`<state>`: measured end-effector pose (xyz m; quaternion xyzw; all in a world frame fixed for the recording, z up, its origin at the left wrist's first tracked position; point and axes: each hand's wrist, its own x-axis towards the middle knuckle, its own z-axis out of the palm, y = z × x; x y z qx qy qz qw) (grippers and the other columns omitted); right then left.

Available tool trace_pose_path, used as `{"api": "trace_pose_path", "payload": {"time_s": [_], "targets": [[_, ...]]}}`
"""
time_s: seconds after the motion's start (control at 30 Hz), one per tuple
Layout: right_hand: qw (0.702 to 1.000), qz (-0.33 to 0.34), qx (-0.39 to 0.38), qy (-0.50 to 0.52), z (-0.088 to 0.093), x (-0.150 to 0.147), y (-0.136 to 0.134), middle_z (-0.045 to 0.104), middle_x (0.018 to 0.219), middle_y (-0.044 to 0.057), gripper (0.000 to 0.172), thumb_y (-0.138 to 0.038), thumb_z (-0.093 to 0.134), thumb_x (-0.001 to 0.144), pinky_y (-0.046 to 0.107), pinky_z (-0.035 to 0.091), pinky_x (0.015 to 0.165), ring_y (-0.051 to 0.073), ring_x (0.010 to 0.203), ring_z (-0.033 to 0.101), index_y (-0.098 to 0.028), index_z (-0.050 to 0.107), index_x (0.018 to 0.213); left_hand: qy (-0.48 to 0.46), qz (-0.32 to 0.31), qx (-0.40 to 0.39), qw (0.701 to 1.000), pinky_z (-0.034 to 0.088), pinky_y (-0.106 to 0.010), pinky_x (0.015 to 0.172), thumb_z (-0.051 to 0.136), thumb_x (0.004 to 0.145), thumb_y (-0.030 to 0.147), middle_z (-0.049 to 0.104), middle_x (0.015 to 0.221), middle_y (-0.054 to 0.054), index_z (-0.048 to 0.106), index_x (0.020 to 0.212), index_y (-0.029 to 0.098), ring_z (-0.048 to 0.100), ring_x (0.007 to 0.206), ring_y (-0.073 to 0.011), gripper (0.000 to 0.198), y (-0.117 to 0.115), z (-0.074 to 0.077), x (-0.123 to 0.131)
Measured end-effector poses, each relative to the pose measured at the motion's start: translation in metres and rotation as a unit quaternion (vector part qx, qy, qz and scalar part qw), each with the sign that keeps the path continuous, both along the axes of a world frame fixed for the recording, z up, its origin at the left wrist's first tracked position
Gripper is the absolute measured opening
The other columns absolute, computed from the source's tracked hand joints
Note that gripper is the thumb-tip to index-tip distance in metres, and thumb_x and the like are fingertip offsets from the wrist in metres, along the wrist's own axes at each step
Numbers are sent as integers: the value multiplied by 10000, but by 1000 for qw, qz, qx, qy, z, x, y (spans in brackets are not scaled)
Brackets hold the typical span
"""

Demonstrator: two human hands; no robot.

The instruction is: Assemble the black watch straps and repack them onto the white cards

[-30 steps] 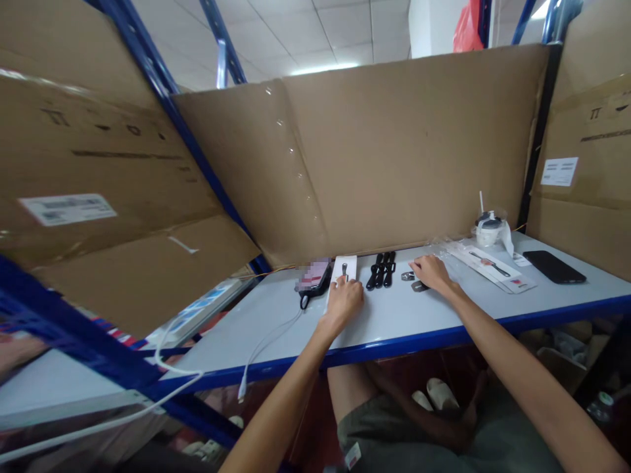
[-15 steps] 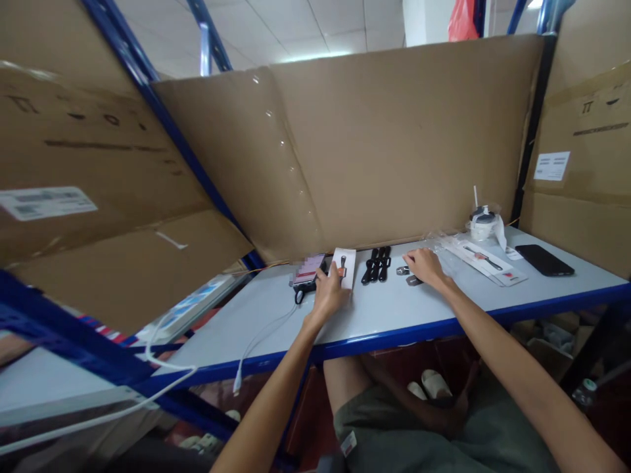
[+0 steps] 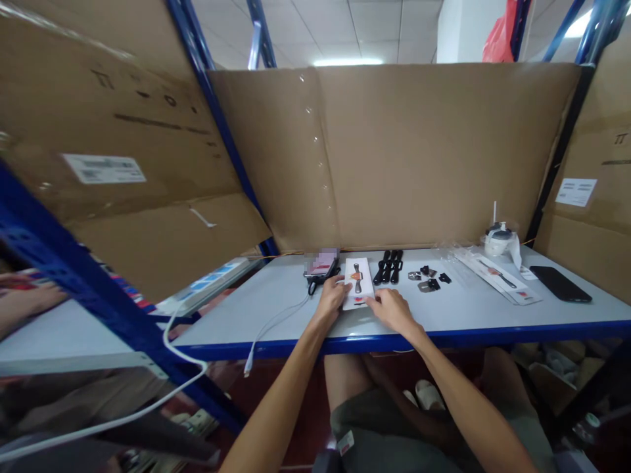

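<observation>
A small white box [image 3: 358,282] with a watch printed on its lid lies flat on the grey table [image 3: 296,314]. My left hand [image 3: 333,297] grips its left edge with bent fingers. My right hand [image 3: 392,309] holds its near right corner, fingers curled on it. Just right of the box lie several black watch straps [image 3: 389,267] side by side, then a few small dark metal parts [image 3: 428,278].
A phone on a white cable [image 3: 321,263] sits left of the box. Farther right are a clear sleeve with a long white box [image 3: 497,276], a wrapped white item [image 3: 497,238] and a black phone [image 3: 560,283]. Cardboard sheets [image 3: 419,151] wall the table behind and on both sides.
My right hand left the small metal parts and came left onto the white box. The left hand shifted to the box's left edge, and the box now sits nearer me.
</observation>
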<state>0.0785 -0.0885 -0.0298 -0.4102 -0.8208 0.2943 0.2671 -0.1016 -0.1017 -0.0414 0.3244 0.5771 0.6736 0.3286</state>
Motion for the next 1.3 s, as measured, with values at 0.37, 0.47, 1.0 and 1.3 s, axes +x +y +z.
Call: {"api": "trace_pose_path", "payload": {"time_s": [0.37,0.47,1.0,1.3], "targets": [[887,107,-236,381,10,79,-97,608,648,-20,394,-559,580,887,161,280,357,56,405,475,-186,522,776,-299,-156,115,934,595,-334,727,624,884,492,749,1081,-139,639,1298,134,734,869,-257,547,-77,61,117],[876,99,-270,387,6,106,-103,585,600,-32,413,-576,609,872,161,252,337,48,362,431,-182,528,778,-414,-217,98,879,596,-424,837,454,945,607,715,1145,-221,598,1331,60,715,1007,-315,684,-71,70,143],[937,61,-68,337,-18,132,-149,573,720,-15,234,-413,610,941,212,400,522,91,565,505,-185,591,891,-568,-230,105,783,592,-310,720,406,980,543,695,933,-125,537,1383,79,681,764,-205,628,-103,45,166],[946,50,20,319,-14,124,-142,526,650,-27,275,-398,576,953,221,364,506,96,530,477,-186,577,777,-572,-232,116,778,583,-305,731,475,963,509,688,937,-111,547,1380,104,673,777,-198,586,-109,44,163]]}}
